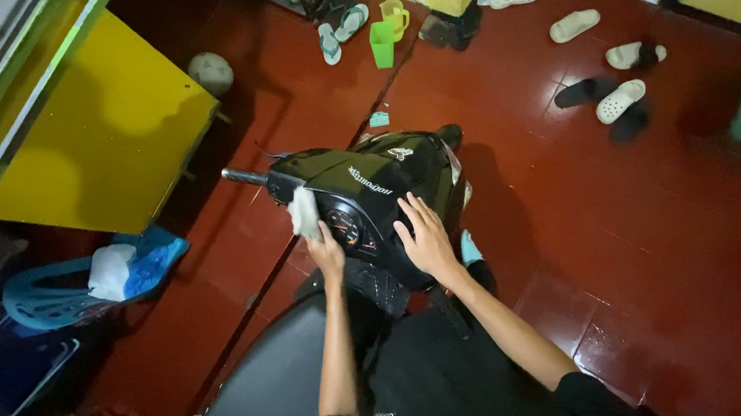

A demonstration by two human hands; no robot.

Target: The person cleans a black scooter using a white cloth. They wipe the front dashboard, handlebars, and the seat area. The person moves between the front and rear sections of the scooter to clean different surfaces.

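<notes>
A: We've got the left hand (327, 252) pinched shut on the white cloth (305, 212), pressed to the scooter dash (354, 226).

B: Right hand (424, 237) spread flat, gripping nothing, bracing the black cowl (364, 175).

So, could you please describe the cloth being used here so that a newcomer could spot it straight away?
Start at the black scooter in the middle of the red tiled floor. At its handlebar panel, beside the round gauge, the left hand presses a small crumpled cloth. It is the only pale thing on the glossy black body; the right hand lies bare nearby.
</notes>
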